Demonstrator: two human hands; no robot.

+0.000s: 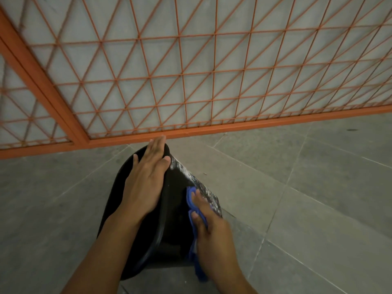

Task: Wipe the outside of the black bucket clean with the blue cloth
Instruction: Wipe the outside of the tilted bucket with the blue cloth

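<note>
The black bucket (176, 209) lies on its side on the grey tiled floor, its base pointing away from me toward the fence. My left hand (146, 179) lies flat on top of it with straight fingers, holding it steady. My right hand (210, 230) presses the blue cloth (192, 198) against the bucket's right side, fingers over the cloth. White, speckled grime (197, 183) runs along the bucket's right flank beyond the cloth. A tail of the cloth hangs down below my right wrist.
An orange metal mesh fence (191, 81) with a thick bottom rail stands just beyond the bucket, in front of a grey wall. Grey floor tiles (307, 187) spread out to the left and right.
</note>
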